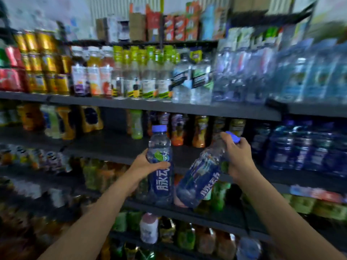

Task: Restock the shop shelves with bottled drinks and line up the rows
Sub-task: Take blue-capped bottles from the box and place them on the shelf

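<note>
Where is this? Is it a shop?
Most likely a small shop's drinks aisle. Dark shelves hold rows of bottles and stacked gold cans, and the person's left hand and right hand each hold a blue-capped bottle, and.

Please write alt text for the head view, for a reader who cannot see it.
A person holds two blue-capped bottles before stocked drink shelves: the left hand grips an upright bottle, the right hand grips a tilted bottle near its neck. The shelves carry cans and bottles, blurred by motion.
</note>
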The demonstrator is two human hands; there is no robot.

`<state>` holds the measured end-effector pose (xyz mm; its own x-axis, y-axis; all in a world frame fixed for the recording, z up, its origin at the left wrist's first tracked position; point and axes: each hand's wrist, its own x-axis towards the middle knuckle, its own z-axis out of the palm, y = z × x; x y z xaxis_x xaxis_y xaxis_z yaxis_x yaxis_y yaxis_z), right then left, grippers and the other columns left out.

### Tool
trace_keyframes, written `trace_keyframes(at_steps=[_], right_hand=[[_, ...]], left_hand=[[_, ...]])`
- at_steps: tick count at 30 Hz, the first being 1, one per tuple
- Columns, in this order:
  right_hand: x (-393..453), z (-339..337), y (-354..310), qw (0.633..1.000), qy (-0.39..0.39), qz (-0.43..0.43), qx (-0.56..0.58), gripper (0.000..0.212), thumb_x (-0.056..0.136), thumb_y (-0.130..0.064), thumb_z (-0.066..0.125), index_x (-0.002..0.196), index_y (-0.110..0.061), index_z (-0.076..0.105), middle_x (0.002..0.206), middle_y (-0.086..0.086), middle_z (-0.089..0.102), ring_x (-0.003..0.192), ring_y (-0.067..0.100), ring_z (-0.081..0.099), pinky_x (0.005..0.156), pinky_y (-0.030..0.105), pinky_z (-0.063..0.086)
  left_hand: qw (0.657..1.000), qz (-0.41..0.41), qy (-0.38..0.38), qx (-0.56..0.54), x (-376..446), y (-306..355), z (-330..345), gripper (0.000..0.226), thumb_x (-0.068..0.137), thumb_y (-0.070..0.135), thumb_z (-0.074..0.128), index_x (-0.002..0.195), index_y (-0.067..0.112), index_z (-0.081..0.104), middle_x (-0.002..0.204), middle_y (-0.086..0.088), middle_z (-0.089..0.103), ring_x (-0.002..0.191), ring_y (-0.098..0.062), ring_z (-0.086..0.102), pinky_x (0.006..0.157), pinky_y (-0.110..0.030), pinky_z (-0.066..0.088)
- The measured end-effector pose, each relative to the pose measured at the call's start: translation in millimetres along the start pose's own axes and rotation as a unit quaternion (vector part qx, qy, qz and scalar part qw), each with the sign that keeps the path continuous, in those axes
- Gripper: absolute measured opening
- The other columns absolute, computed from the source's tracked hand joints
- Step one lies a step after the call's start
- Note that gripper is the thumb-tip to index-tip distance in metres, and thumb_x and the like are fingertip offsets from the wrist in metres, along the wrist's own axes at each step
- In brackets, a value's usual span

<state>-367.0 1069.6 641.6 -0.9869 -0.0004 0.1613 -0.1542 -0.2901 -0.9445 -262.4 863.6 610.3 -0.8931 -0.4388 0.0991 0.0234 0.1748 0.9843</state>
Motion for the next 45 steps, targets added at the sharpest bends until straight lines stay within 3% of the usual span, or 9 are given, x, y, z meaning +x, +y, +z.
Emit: trace_keyframes(at_steps=[5, 11, 16, 20, 25, 28, 33, 40, 45], right_hand=[[59, -150, -32, 0.991, 0.071, -0.086, -0.072, 0.031, 0.082, -0.026, 0.069, 0.077, -0.017, 0.040, 0.071, 0.002, 0.042, 0.063, 0.016, 0.040, 0.059, 0.035, 0.034], [133, -290, -74, 0.940, 0.221, -0.184, -0.182, 0.037, 0.081, -0.029, 0.069, 0.090, -0.010, 0.039, 0.098, 0.013, 0.046, 0.078, 0.024, 0.042, 0.068, 0.040, 0.036], [168, -341, -85, 0.909, 0.235, -0.238, -0.250, 0.033, 0.083, -0.016, 0.068, 0.100, 0.001, 0.045, 0.106, 0.017, 0.040, 0.083, 0.020, 0.036, 0.066, 0.016, 0.024], [191, -360, -78, 0.913, 0.202, -0.196, -0.294, 0.039, 0.084, -0.017, 0.067, 0.107, 0.005, 0.044, 0.119, 0.022, 0.042, 0.088, 0.021, 0.039, 0.069, 0.017, 0.026], [205, -359, -75, 0.921, 0.041, -0.091, -0.375, 0.072, 0.080, -0.014, 0.072, 0.137, -0.007, 0.028, 0.143, 0.018, 0.026, 0.124, 0.033, 0.038, 0.090, 0.034, 0.039], [208, -358, -59, 0.886, -0.019, -0.098, -0.452, 0.089, 0.078, -0.011, 0.073, 0.146, -0.023, 0.016, 0.147, 0.015, 0.022, 0.122, 0.034, 0.042, 0.092, 0.038, 0.043], [210, -381, -49, 0.878, 0.067, -0.143, -0.452, 0.089, 0.079, -0.011, 0.072, 0.147, -0.016, 0.015, 0.146, 0.014, 0.026, 0.119, 0.035, 0.048, 0.087, 0.038, 0.044], [227, -452, -64, 0.774, 0.218, -0.090, -0.587, 0.088, 0.084, -0.031, 0.067, 0.149, -0.019, 0.009, 0.144, 0.014, 0.030, 0.124, 0.041, 0.034, 0.092, 0.048, 0.039], [253, -501, -80, 0.795, 0.226, -0.066, -0.560, 0.088, 0.084, -0.022, 0.067, 0.149, -0.017, 0.008, 0.144, 0.019, 0.027, 0.123, 0.045, 0.031, 0.089, 0.051, 0.038]], left_hand=[[0.992, 0.067, -0.054, 0.090, 23, 21, 152, 0.052, 0.061, 0.002, 0.083, 0.089, 0.029, 0.049, 0.093, 0.006, 0.063, 0.088, -0.016, 0.063, 0.077, -0.029, 0.049], [0.975, 0.146, -0.086, 0.147, 36, 45, 300, 0.060, 0.056, 0.012, 0.087, 0.103, 0.021, 0.052, 0.101, 0.004, 0.066, 0.094, -0.009, 0.063, 0.081, -0.024, 0.051], [0.967, 0.165, -0.153, 0.122, 44, 66, 383, 0.063, 0.060, 0.013, 0.085, 0.111, 0.024, 0.050, 0.105, 0.013, 0.062, 0.095, 0.007, 0.058, 0.083, -0.015, 0.047], [0.962, 0.173, -0.158, 0.140, 49, 71, 422, 0.059, 0.060, 0.012, 0.085, 0.101, 0.031, 0.048, 0.095, 0.023, 0.057, 0.086, 0.013, 0.054, 0.071, -0.003, 0.042], [0.970, 0.167, -0.127, 0.126, 66, 73, 443, 0.055, 0.059, 0.012, 0.086, 0.099, 0.024, 0.051, 0.094, 0.014, 0.062, 0.088, -0.005, 0.060, 0.078, -0.020, 0.047], [0.972, 0.166, -0.124, 0.111, 76, 73, 454, 0.052, 0.058, 0.014, 0.087, 0.096, 0.024, 0.052, 0.098, 0.007, 0.065, 0.093, -0.011, 0.062, 0.082, -0.024, 0.049], [0.963, 0.189, -0.140, 0.130, 80, 75, 473, 0.049, 0.059, 0.012, 0.086, 0.092, 0.024, 0.052, 0.092, 0.014, 0.061, 0.084, 0.004, 0.057, 0.064, -0.002, 0.041], [0.956, 0.183, -0.178, 0.148, 81, 76, 514, 0.060, 0.060, 0.022, 0.086, 0.109, 0.018, 0.052, 0.105, 0.008, 0.061, 0.098, -0.009, 0.057, 0.078, -0.017, 0.041], [0.956, 0.174, -0.189, 0.143, 77, 73, 552, 0.065, 0.058, 0.024, 0.087, 0.113, 0.015, 0.054, 0.109, 0.005, 0.064, 0.102, -0.012, 0.060, 0.087, -0.024, 0.046]])
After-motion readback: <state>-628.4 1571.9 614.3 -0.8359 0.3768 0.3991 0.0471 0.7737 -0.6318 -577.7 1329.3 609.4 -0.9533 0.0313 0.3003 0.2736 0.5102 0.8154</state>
